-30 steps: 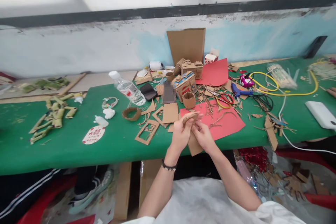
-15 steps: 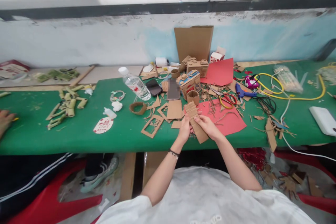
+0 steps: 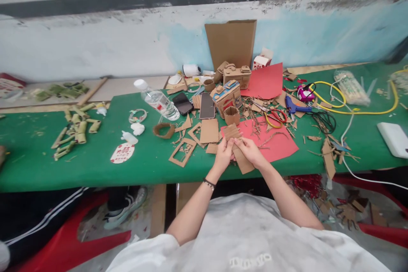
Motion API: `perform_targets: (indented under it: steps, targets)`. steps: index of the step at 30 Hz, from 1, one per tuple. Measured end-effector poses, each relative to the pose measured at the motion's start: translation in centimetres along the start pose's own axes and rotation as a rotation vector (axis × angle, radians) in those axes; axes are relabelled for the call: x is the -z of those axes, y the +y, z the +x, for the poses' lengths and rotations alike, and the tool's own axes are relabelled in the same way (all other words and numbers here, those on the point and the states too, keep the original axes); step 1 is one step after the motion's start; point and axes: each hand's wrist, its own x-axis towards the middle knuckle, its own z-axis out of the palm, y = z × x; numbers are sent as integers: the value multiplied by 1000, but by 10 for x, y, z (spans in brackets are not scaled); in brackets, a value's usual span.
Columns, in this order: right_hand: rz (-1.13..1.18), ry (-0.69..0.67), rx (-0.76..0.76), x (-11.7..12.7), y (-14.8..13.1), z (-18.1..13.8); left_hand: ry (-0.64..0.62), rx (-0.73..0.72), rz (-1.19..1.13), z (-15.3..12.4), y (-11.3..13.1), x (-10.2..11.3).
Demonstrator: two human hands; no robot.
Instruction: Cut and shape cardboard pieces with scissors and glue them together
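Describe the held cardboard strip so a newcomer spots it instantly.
On the green-covered table, find the nearer red sheet. At its left edge, the left hand and right hand grip the brown cardboard strip, creased crosswise at its far end. Unlike neighbouring cardboard pieces, it's held.

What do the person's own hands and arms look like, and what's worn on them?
Both hands are ungloved. The left hand has a dark bracelet with paler beads at the wrist; the right hand shows nothing worn there. The forearms are uncovered, below loose, white, short sleeves. Any rings would be too small to make out.
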Motion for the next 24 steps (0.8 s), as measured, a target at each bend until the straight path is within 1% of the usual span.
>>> perform_targets:
  steps: [3, 6, 10, 13, 15, 17, 21, 24]
  targets:
    - [10, -55, 19, 3, -1, -5, 27, 7, -6, -1, 0, -1]
    - [38, -97, 7, 6, -1, -9, 41, 15, -8, -2, 0, -1]
    - [68, -115, -7, 6, 0, -9, 10, -20, 4, -3, 1, 0]
    - [47, -77, 24, 4, 3, -8, 28, -30, 19, -3, -1, 2]
    - [3, -22, 75, 3, 6, -6, 63, -46, 33, -2, -6, 4]
    - [-54, 24, 121, 3, 9, -4, 72, -84, 44, -1, -10, 5]
    - [-125, 62, 178, 0, 12, -1, 61, -153, 50, 1, -14, 5]
    - [-100, 62, 218, 0, 9, 0, 82, -182, 45, 1, -11, 2]
